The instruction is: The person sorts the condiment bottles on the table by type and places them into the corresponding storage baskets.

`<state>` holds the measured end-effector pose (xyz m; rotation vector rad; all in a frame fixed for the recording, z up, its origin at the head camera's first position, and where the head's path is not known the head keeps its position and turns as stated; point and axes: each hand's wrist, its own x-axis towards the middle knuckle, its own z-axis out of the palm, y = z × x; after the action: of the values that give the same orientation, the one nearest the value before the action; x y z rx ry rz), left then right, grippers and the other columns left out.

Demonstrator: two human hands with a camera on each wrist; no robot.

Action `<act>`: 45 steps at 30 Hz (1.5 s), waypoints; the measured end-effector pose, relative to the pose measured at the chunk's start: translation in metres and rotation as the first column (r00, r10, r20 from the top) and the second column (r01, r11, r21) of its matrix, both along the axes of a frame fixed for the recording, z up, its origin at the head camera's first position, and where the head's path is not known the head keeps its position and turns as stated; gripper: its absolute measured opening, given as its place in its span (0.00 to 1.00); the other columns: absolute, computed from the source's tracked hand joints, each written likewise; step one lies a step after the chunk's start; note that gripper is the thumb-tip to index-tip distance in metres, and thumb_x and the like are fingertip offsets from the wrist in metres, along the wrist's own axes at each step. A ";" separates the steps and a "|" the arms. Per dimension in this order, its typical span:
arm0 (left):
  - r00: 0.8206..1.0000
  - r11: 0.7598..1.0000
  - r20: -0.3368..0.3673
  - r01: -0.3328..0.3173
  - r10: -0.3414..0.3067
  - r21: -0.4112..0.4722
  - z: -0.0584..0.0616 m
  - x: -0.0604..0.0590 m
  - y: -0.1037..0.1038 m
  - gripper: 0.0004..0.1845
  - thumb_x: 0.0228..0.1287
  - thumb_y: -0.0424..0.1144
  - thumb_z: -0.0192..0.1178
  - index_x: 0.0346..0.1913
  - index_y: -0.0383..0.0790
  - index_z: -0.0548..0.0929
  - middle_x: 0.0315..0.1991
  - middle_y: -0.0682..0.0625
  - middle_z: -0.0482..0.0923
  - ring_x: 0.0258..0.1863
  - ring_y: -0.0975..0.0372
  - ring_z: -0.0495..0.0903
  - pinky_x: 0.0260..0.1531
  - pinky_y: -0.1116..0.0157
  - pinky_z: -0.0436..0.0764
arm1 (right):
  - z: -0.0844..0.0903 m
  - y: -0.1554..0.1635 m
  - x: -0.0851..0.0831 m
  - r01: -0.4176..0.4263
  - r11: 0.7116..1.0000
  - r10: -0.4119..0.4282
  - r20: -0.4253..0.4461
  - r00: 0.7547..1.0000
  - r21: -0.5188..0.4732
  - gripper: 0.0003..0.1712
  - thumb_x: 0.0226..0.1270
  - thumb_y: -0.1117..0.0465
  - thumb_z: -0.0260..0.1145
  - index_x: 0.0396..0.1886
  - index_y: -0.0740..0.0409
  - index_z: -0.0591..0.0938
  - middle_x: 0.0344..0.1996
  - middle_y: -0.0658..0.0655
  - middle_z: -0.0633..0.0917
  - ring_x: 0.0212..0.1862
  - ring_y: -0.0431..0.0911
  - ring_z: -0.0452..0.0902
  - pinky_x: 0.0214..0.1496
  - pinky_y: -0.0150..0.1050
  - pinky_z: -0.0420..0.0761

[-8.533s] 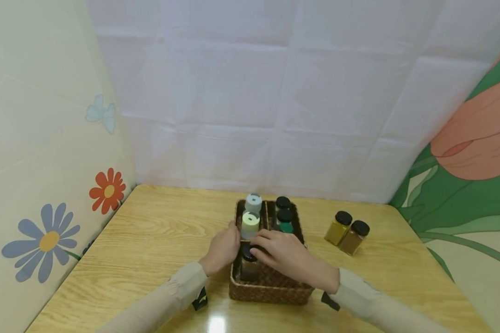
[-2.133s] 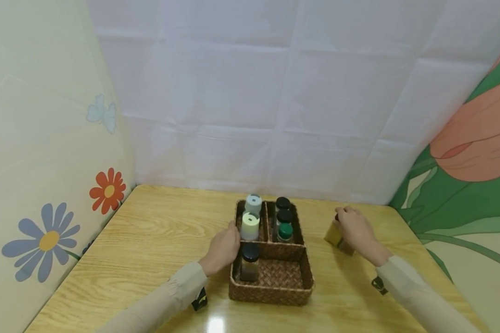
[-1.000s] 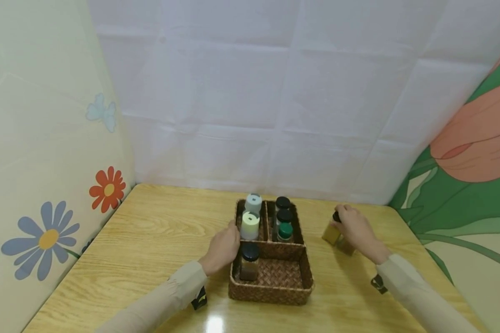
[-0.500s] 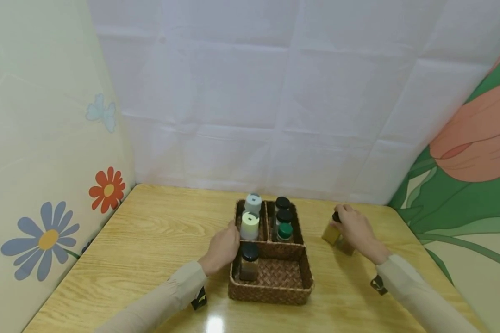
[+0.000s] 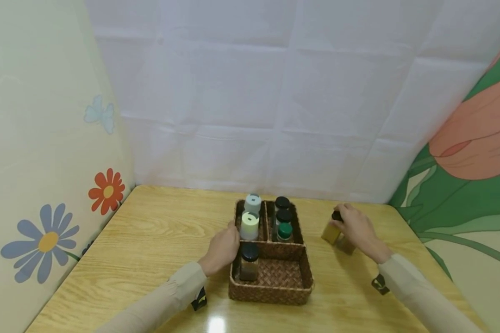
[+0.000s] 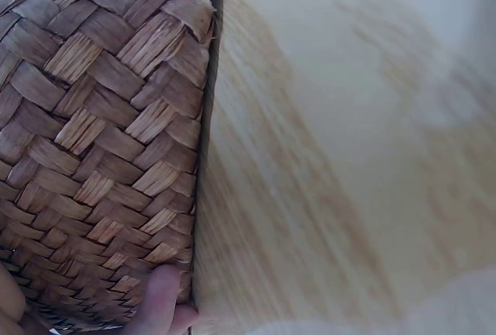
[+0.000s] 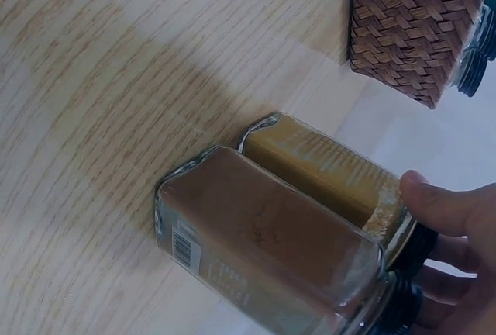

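A brown woven basket (image 5: 271,296) with three compartments stands on the table, and my left hand (image 5: 221,249) grips its left wall. In the left wrist view the thumb (image 6: 159,304) presses against the weave. To the basket's right, my right hand (image 5: 358,230) holds a square glass spice jar of yellow powder (image 5: 330,233) by its black lid. The right wrist view shows the thumb at the yellow jar's (image 7: 318,168) neck, with fingers behind the lid. Right beside it is a jar of brown powder (image 7: 263,234), partly hidden by the hand in the head view.
The basket's back left compartment holds two bottles, one pale blue-capped (image 5: 253,202), one yellow-capped (image 5: 250,224). Back right are two black-lidded jars (image 5: 283,215) and a green-lidded one (image 5: 284,230). A dark-lidded jar (image 5: 249,266) stands front left. A white cloth (image 5: 216,92) hangs behind.
The right hand has moved from the basket's front compartment to the jars at the right and taken hold of the yellow one, which has shifted slightly left. The left hand has stayed put.
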<state>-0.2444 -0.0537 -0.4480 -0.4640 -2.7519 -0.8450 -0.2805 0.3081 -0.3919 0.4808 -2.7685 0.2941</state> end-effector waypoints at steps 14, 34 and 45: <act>0.999 1.000 0.032 -0.003 0.003 0.012 -0.001 0.000 0.001 0.20 0.76 0.30 0.45 0.59 0.13 0.67 0.17 0.46 0.71 0.12 0.62 0.70 0.10 0.64 0.68 | 0.001 -0.001 0.002 0.002 0.999 -0.001 0.013 1.000 -0.044 0.23 0.64 0.62 0.72 0.52 0.73 0.78 0.42 0.74 0.79 0.35 0.62 0.79 0.30 0.55 0.79; 1.000 1.000 0.011 -0.002 0.002 0.006 -0.002 0.000 0.001 0.19 0.76 0.30 0.45 0.59 0.13 0.67 0.18 0.45 0.73 0.13 0.61 0.71 0.10 0.64 0.69 | 0.006 -0.012 0.004 -0.019 0.997 0.012 -0.093 0.996 -0.071 0.22 0.65 0.63 0.70 0.54 0.74 0.79 0.48 0.76 0.79 0.31 0.61 0.80 0.26 0.51 0.79; 1.000 1.000 -0.012 0.005 -0.005 0.006 -0.001 0.001 0.000 0.19 0.76 0.29 0.45 0.58 0.13 0.67 0.18 0.45 0.73 0.12 0.61 0.71 0.10 0.64 0.69 | 0.015 -0.017 0.008 -0.036 0.995 0.020 -0.170 0.985 -0.091 0.21 0.64 0.62 0.71 0.52 0.71 0.81 0.45 0.74 0.81 0.27 0.58 0.79 0.22 0.48 0.76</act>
<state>-0.2436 -0.0536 -0.4492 -0.4739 -2.7378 -0.8485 -0.2721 0.2911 -0.3770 0.4970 -2.5725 0.3708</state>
